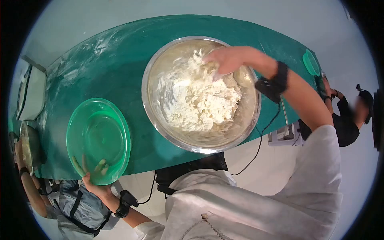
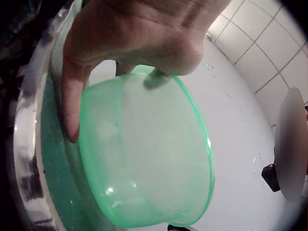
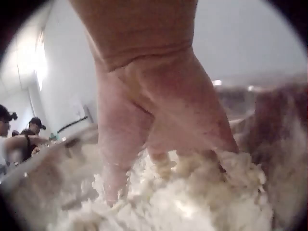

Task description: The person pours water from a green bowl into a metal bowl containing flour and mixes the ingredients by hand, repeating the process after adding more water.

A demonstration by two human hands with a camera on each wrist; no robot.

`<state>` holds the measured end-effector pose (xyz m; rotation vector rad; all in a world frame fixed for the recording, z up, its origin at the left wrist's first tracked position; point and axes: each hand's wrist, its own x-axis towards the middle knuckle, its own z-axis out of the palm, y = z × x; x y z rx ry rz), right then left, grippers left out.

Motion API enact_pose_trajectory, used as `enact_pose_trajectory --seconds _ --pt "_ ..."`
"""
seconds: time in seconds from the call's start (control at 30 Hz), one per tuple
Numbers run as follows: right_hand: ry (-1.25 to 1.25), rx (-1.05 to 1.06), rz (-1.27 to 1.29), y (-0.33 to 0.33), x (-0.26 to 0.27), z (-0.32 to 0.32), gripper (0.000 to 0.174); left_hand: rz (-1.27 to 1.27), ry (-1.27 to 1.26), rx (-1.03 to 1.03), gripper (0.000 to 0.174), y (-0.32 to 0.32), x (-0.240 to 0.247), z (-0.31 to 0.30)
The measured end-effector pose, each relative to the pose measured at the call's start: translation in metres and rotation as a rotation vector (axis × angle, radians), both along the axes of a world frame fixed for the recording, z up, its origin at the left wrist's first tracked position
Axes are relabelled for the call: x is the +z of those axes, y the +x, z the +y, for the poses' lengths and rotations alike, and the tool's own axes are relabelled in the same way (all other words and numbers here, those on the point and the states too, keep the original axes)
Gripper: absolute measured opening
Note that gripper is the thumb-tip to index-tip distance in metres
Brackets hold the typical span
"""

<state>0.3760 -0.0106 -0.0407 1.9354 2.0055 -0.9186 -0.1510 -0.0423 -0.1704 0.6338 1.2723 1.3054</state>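
Note:
A wide steel bowl (image 1: 250, 128) on the green table holds a shaggy, floury mass of dough (image 1: 208, 104). My right hand (image 1: 229, 60) reaches in over the far right rim, its thumb and fingers sunk in the dough (image 3: 192, 207) and gripping it; the fingertips are buried. At the table's near left edge, my left hand (image 1: 96, 188) holds a translucent green plastic basin (image 1: 104, 132), with fingers showing through its wall. In the left wrist view, the thumb lies by the rim and the fingers spread along the outside of the tilted basin (image 2: 144, 144).
White flour streaks (image 1: 102, 44) mark the table's far left. Another metal bowl (image 1: 31, 146) with a person's arms around it and a white container (image 1: 34, 94) stand at the left end. At the right end are a small green basin (image 1: 311, 63) and another person (image 1: 347, 124).

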Motion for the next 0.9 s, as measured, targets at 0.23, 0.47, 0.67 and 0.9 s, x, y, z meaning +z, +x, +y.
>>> enact_pose_trajectory --seconds 0.23,0.47,0.67,0.9 --pt "-0.162 0.012 0.264 -0.005 -0.07 0.006 0.078 -0.033 0.072 -0.007 0.07 0.006 0.005 -0.001" --pt "0.097 0.056 0.095 -0.047 0.004 -0.061 0.056 -0.063 0.087 -0.026 0.07 0.009 0.009 -0.003" --pt "-0.213 0.161 0.201 -0.049 0.005 -0.094 0.026 -0.006 0.104 -0.009 0.072 0.015 0.016 -0.003" --pt "-0.131 0.152 -0.012 -0.041 -0.024 -0.058 0.029 0.001 0.117 -0.006 0.071 0.005 0.006 0.0"
